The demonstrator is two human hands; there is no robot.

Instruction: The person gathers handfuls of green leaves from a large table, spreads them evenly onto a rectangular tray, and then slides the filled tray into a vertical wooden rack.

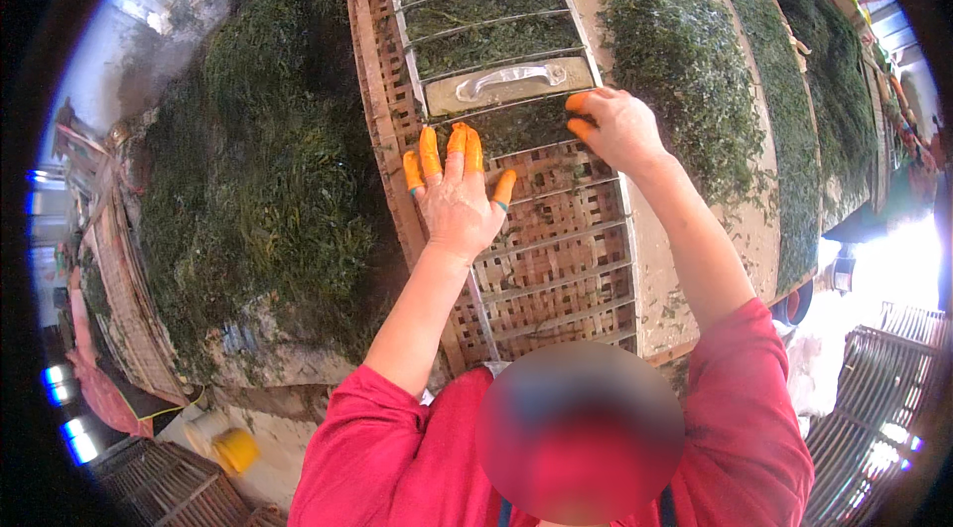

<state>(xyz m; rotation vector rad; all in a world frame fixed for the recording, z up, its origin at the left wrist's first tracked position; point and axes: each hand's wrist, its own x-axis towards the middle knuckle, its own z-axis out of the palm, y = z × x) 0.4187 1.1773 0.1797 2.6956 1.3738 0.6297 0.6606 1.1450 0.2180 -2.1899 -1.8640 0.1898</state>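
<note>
My left hand (459,203) lies palm down with its fingers spread, orange finger cots on the tips. Its fingertips touch the near edge of a strip of chopped green seaweed (521,126) inside a metal frame with crossbars (629,259). At the strip's right end, my right hand (619,126) curves over the frame's side rail, its cotted fingertips apart and nothing seen in them. Just beyond the hands, a flat board with a metal handle (514,80) rests in a section of the frame. Farther sections hold seaweed (491,36). Under the nearer sections, a woven slat mat (551,266) shows through.
A large dark green seaweed heap (253,177) rises on the left. To the right, a smaller seaweed pile (681,73) sits on a pale board (663,289) strewn with scraps. A seaweed-covered panel (782,125) lies beyond it. Slatted racks (871,393) stand at lower right.
</note>
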